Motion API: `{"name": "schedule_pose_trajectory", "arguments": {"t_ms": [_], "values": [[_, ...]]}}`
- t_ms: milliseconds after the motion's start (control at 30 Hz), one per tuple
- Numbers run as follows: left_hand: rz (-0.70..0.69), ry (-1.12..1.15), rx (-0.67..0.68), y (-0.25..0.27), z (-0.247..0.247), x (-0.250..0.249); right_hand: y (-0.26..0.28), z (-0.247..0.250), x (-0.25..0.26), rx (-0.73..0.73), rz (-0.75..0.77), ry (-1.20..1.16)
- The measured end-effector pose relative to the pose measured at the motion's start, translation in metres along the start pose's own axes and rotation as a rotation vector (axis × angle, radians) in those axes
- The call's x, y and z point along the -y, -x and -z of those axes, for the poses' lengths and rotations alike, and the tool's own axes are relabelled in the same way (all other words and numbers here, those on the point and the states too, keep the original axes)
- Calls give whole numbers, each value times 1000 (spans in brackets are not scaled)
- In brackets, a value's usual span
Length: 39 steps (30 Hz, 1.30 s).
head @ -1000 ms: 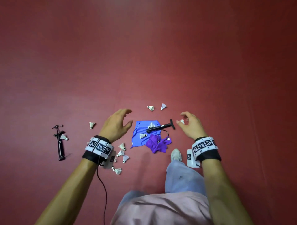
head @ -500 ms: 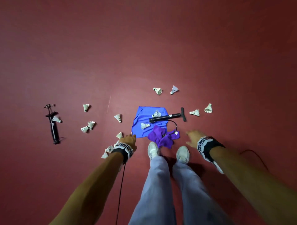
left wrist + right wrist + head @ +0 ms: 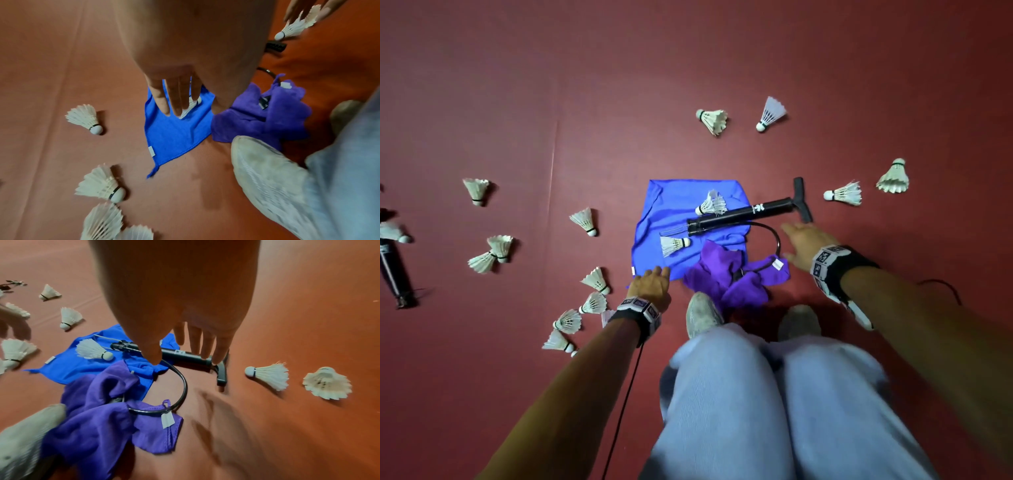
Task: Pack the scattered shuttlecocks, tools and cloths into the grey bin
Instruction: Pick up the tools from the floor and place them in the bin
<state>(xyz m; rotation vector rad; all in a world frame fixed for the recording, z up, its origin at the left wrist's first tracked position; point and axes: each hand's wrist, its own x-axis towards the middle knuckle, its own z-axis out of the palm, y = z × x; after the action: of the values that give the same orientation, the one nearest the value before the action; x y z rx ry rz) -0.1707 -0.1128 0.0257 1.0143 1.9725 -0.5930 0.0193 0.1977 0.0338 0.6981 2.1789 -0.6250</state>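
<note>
1. Red floor (image 3: pixel 688 68), seen from above; one seam line running up the left half.
2. Blue cloth (image 3: pixel 671 222) spread flat near mid-floor, roughly square, white tag at its near left edge, small loop at the near corner.
3. Purple cloth (image 3: pixel 732 277) crumpled, overlapping the blue cloth's near right corner, white tag showing; touching the toe of a pale shoe (image 3: pixel 700 315).
4. Black pump (image 3: pixel 743 212) lying across the blue cloth's right side, T-handle off the cloth on bare floor, thin black hose (image 3: pixel 774 236) curving back into the purple cloth.
5. Two shuttlecocks on the blue cloth: one (image 3: pixel 710 204) just beside the pump barrel, one (image 3: pixel 674 245) nearer the person. White feathers, round cork tips, dark band at the neck.
6. Further shuttlecocks scattered: two toward the far edge (image 3: pixel 712 120), two to the right (image 3: pixel 844 194), several at left and near left (image 3: pixel 491 253).
7. Second black tool (image 3: pixel 393 270) at the left edge, partly cut off.
8. Left hand (image 3: pixel 650 286) empty, fingers straight and slightly spread, over the blue cloth's near edge; contact not certain.
9. Right hand (image 3: pixel 803 245) empty, fingers extended and apart, above the hose, fingertips near the pump handle.
10. Grey bin not in view.
</note>
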Motion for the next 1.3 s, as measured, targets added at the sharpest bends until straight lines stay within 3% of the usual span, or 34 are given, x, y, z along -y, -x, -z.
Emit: {"name": "schedule_pose_trajectory", "arguments": {"t_ms": [233,433,533,633,867,1133,1300], "values": [[-59,-49,-255,-100,-35,20,-116,-46,0,-246,184,179],[-34,-13,-350,-145,-51,27,-157,-59,14,-201,126,270],[50,60,-277,-143,-50,23,-147,-59,18,-107,157,64],[58,67,-249,-128,-45,18,-126,-45,17,-93,96,-236],[55,-20,-208,-81,-32,7,-71,5,7,-255,-11,-447],[9,-61,-165,-32,-4,-28,-6,24,-11,-60,-172,-95],[-82,-57,-147,-16,12,-61,19,6,-21,-39,-228,-175]]}}
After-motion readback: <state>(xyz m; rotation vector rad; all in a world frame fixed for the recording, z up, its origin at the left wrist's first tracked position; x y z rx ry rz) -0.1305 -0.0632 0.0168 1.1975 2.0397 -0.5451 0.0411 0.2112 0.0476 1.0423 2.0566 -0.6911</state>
